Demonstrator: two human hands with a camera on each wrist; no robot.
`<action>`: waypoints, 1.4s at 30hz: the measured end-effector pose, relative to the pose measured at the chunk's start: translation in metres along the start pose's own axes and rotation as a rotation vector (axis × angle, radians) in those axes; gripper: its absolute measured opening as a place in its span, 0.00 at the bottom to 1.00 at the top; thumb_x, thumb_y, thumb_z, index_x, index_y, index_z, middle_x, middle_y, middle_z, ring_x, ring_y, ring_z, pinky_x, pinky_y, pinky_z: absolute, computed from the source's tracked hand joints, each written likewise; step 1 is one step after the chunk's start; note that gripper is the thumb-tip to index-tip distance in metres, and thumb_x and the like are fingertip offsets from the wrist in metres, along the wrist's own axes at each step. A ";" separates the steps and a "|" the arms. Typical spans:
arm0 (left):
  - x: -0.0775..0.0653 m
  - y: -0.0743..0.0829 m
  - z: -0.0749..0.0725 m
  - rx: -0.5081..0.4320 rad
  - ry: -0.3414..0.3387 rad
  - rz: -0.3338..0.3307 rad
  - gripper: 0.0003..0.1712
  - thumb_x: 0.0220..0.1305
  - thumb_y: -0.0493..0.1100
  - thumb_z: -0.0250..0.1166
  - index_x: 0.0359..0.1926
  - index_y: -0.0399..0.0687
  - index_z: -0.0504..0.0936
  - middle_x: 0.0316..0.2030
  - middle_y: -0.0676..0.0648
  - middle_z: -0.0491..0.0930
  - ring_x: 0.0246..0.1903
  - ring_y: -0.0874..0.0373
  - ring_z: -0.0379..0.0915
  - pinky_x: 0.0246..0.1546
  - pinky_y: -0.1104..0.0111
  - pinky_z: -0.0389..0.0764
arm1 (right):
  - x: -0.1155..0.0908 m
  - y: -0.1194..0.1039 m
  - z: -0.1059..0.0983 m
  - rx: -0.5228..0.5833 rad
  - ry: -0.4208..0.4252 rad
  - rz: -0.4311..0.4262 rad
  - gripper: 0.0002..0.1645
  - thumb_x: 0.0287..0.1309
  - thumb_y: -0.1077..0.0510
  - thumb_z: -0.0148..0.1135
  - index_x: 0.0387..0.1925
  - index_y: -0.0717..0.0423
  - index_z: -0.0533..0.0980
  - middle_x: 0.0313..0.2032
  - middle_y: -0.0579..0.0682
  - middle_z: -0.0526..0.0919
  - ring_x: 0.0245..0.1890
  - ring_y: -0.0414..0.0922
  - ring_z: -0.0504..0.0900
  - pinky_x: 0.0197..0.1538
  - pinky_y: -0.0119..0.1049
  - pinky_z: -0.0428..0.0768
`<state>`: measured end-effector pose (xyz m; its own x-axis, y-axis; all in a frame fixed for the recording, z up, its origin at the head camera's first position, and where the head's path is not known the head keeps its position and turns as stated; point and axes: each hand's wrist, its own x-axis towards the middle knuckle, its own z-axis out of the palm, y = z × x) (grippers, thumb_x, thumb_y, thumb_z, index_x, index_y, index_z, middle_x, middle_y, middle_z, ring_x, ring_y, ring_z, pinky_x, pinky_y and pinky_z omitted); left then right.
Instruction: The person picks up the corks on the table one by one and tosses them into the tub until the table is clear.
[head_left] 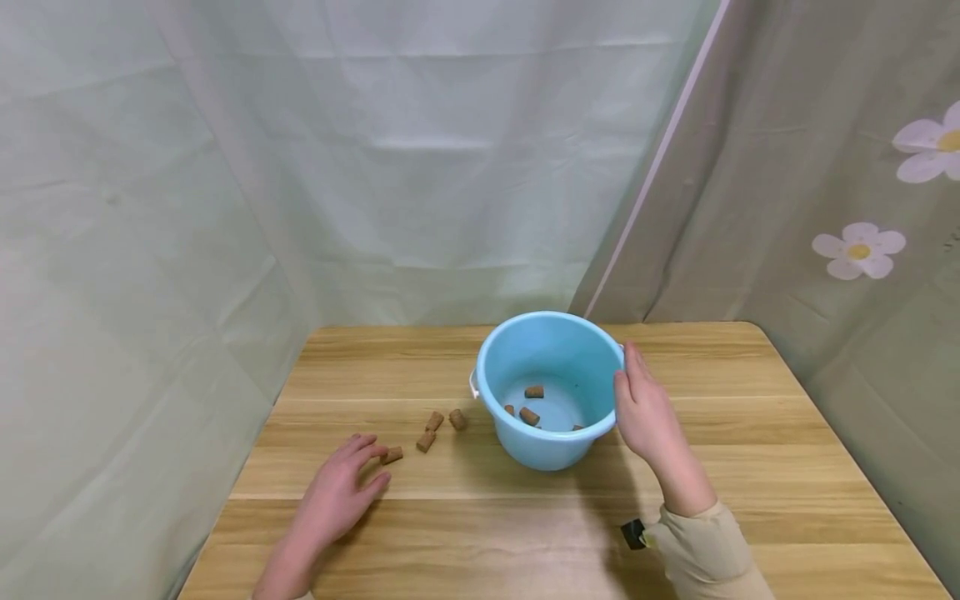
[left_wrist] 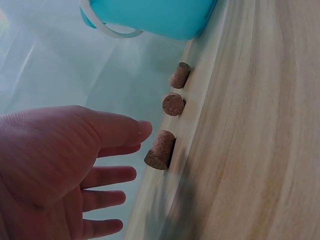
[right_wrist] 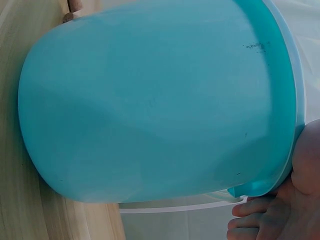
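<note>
My left hand point(head_left: 341, 492) is low over the table, fingers spread and slightly bent, fingertips right at the nearest brown cork point(head_left: 392, 455). In the left wrist view, that cork point(left_wrist: 161, 150) lies just past the thumb and there is nothing between the fingers. Three more corks point(head_left: 426, 440) lie between this hand and a light blue bucket point(head_left: 540, 454). Upright on the table, the bucket has several corks point(head_left: 529, 416) on its floor. My right hand point(head_left: 647, 414) rests against the right side of the bucket's rim with its fingers straight.
The wooden table point(head_left: 750, 467) backs onto a pale hanging curtain point(head_left: 465, 167). A white bucket handle point(head_left: 474, 384) hangs at the left side of the rim. By the right sleeve point(head_left: 705, 546) is a small black object point(head_left: 633, 534).
</note>
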<state>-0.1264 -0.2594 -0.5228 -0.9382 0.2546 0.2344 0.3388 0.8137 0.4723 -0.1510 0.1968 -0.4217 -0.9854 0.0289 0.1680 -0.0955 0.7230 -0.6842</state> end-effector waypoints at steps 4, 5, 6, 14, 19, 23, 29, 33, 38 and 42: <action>0.001 0.000 0.000 0.008 -0.001 -0.002 0.20 0.64 0.39 0.78 0.56 0.41 0.87 0.66 0.31 0.78 0.69 0.26 0.68 0.70 0.33 0.67 | 0.000 0.001 0.000 -0.001 0.005 -0.004 0.38 0.86 0.53 0.36 0.83 0.70 0.45 0.83 0.67 0.47 0.83 0.64 0.48 0.81 0.63 0.52; 0.001 0.000 0.001 0.011 -0.004 -0.004 0.21 0.64 0.40 0.78 0.57 0.41 0.87 0.66 0.30 0.78 0.70 0.26 0.68 0.70 0.33 0.67 | 0.000 0.001 0.000 0.000 0.005 -0.005 0.38 0.86 0.53 0.36 0.83 0.70 0.45 0.83 0.67 0.47 0.83 0.64 0.47 0.81 0.63 0.52; 0.001 0.001 0.001 0.014 -0.008 -0.007 0.21 0.64 0.40 0.77 0.57 0.41 0.87 0.67 0.30 0.78 0.70 0.26 0.67 0.70 0.33 0.66 | 0.000 0.001 0.001 0.001 0.005 -0.006 0.38 0.86 0.53 0.36 0.83 0.70 0.45 0.83 0.67 0.47 0.83 0.64 0.47 0.81 0.63 0.52; 0.002 0.005 0.004 0.026 -0.014 -0.015 0.21 0.65 0.40 0.77 0.58 0.41 0.87 0.66 0.30 0.78 0.71 0.26 0.67 0.70 0.32 0.66 | 0.000 0.000 0.000 0.006 -0.001 0.003 0.38 0.87 0.52 0.36 0.84 0.69 0.44 0.83 0.67 0.47 0.83 0.64 0.48 0.81 0.63 0.51; 0.004 0.006 0.005 0.041 -0.019 -0.035 0.20 0.65 0.40 0.76 0.57 0.40 0.87 0.66 0.29 0.77 0.70 0.25 0.66 0.70 0.32 0.66 | 0.000 0.001 0.000 0.003 0.001 0.001 0.38 0.87 0.52 0.36 0.84 0.69 0.44 0.83 0.67 0.47 0.83 0.64 0.48 0.81 0.63 0.52; 0.005 0.005 0.006 0.037 -0.025 -0.049 0.20 0.65 0.40 0.76 0.56 0.40 0.88 0.66 0.28 0.77 0.70 0.24 0.67 0.69 0.31 0.66 | 0.000 0.001 0.001 0.009 -0.002 -0.001 0.38 0.87 0.52 0.36 0.84 0.69 0.44 0.83 0.67 0.47 0.83 0.64 0.48 0.81 0.63 0.52; 0.009 0.002 0.009 0.047 -0.003 -0.045 0.21 0.65 0.40 0.76 0.57 0.39 0.87 0.65 0.28 0.78 0.69 0.24 0.68 0.69 0.32 0.67 | 0.001 0.002 0.001 0.012 0.003 -0.006 0.38 0.86 0.53 0.36 0.84 0.70 0.44 0.83 0.68 0.48 0.83 0.64 0.48 0.81 0.63 0.52; 0.016 0.001 0.012 0.060 0.015 -0.023 0.20 0.64 0.40 0.76 0.56 0.37 0.88 0.63 0.29 0.80 0.68 0.24 0.69 0.68 0.33 0.69 | 0.000 0.002 0.000 0.007 0.006 -0.004 0.38 0.86 0.52 0.35 0.84 0.69 0.43 0.83 0.68 0.47 0.83 0.64 0.48 0.81 0.63 0.52; 0.022 0.002 0.013 0.081 0.017 -0.031 0.18 0.64 0.39 0.76 0.54 0.37 0.88 0.62 0.30 0.81 0.67 0.24 0.70 0.68 0.34 0.71 | 0.000 0.001 0.000 0.012 0.003 0.001 0.38 0.87 0.52 0.35 0.84 0.69 0.43 0.83 0.67 0.47 0.83 0.64 0.48 0.81 0.63 0.52; 0.024 0.001 0.015 0.104 0.014 -0.067 0.17 0.64 0.38 0.76 0.52 0.38 0.89 0.62 0.29 0.80 0.68 0.24 0.69 0.67 0.33 0.71 | -0.001 0.001 0.001 0.017 0.001 0.002 0.38 0.87 0.52 0.35 0.84 0.68 0.43 0.83 0.67 0.47 0.83 0.63 0.48 0.81 0.62 0.52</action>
<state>-0.1496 -0.2443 -0.5298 -0.9573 0.1909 0.2171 0.2652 0.8789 0.3965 -0.1507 0.1969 -0.4229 -0.9855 0.0312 0.1670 -0.0955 0.7114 -0.6962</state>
